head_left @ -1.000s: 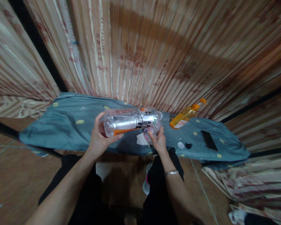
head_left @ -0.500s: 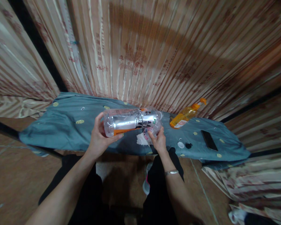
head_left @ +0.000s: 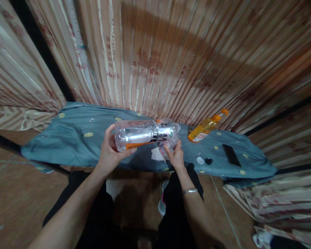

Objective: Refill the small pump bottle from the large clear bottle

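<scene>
A clear plastic bottle (head_left: 145,134) with a silver, orange and black label lies sideways between my hands, its neck pointing right. My left hand (head_left: 111,149) is closed around the base end, thumb along the near side. Near the neck, my right hand (head_left: 175,155) grips the bottle from below, its thumb on the near side. Just under that end is a crumpled white tissue (head_left: 157,155), partly covered by the bottle and my right hand. The bottle appears to be held above the blue-green cloth (head_left: 75,138) with yellow pineapple prints.
An orange pump bottle (head_left: 203,129) leans at the back right. A dark phone (head_left: 231,155) lies farther right. A small white disc (head_left: 200,160) and a black cap-like piece (head_left: 208,161) sit near the front edge. Behind hangs a striped curtain (head_left: 150,62); dark poles frame both sides.
</scene>
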The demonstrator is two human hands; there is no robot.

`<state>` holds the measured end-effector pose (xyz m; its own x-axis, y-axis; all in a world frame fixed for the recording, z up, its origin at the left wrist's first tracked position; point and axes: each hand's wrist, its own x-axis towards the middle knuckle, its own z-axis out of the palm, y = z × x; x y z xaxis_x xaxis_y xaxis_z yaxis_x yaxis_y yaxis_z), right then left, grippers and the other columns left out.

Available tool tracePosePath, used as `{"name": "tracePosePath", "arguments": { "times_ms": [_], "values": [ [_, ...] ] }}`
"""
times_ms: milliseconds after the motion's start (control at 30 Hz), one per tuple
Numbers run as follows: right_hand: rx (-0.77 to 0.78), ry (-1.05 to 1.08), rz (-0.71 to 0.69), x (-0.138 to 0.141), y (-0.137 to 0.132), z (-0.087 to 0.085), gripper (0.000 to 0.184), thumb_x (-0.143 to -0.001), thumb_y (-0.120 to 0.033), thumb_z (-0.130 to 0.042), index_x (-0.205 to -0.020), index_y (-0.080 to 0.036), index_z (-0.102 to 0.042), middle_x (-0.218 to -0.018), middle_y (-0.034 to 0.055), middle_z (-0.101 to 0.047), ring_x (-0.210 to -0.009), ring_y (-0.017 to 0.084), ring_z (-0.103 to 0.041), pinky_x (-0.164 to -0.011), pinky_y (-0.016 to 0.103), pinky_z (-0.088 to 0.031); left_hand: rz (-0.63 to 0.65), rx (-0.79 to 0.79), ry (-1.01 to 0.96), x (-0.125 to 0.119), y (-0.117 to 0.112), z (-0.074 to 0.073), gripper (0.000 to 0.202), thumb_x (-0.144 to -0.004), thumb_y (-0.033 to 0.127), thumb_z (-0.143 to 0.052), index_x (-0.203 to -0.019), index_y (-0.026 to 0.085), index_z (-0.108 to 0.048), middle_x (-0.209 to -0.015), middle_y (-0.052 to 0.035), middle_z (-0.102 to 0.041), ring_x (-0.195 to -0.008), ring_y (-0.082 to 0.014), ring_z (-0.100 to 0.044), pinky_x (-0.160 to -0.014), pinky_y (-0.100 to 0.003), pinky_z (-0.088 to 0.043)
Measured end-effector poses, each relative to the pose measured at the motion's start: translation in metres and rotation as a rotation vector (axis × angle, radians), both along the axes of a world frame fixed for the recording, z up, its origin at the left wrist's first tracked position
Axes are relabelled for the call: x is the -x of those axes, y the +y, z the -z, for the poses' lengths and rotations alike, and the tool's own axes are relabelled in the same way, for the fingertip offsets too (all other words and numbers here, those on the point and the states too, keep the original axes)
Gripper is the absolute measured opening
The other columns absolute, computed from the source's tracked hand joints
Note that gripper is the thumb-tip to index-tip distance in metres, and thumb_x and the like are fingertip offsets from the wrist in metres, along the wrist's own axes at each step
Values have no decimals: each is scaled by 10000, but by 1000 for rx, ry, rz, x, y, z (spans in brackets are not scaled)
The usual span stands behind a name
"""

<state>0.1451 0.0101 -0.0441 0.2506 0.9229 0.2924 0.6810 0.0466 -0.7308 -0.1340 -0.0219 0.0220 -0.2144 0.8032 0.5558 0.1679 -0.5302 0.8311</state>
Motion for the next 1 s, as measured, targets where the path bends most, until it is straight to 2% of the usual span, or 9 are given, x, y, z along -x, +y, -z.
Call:
{"name": "tracePosePath", "arguments": {
  "times_ms": [333, 533, 800, 1000],
  "values": [
    [20, -1, -5, 1, -1, -3, 615, -805, -560, -642, -1259, -180, -477, -1001, 116, -725, -868, 303, -712, -770, 402, -553, 8, 7, 7, -1, -1, -3, 956, -521, 437, -960, -1320, 217, -484, -1174, -115, -674, -1019, -275, -712, -846, -419, -627],
    [21, 16, -16, 1, -3, -4, 619, -810, -563, -645, -1270, -188, -470, -1064, 125, -724, -913, 308, -714, -831, 436, -552, -2, 6, 27, 1, -2, -4, 950, -523, 444, -955, -1315, 217, -481, -1172, -118, -672, -1047, -290, -703, -835, -426, -632],
    [44, 20, -17, 3, -6, -8, 675, -797, -590, -653, -1293, -176, -454, -1068, 140, -719, -945, 337, -714, -827, 450, -556, 4, 6, 39, 0, -4, -9, 930, -531, 413, -956, -1306, 208, -485, -1238, -131, -645, -1216, -333, -629, -942, -467, -595],
    [-4, 37, -39, 2, -4, -3, 633, -832, -568, -625, -1297, -173, -456, -1038, 134, -727, -885, 314, -721, -788, 424, -563, 0, 6, 48, 1, -4, -9, 918, -535, 406, -955, -1302, 209, -490, -1204, -119, -660, -1134, -315, -670, -890, -447, -616]
  ]
}}
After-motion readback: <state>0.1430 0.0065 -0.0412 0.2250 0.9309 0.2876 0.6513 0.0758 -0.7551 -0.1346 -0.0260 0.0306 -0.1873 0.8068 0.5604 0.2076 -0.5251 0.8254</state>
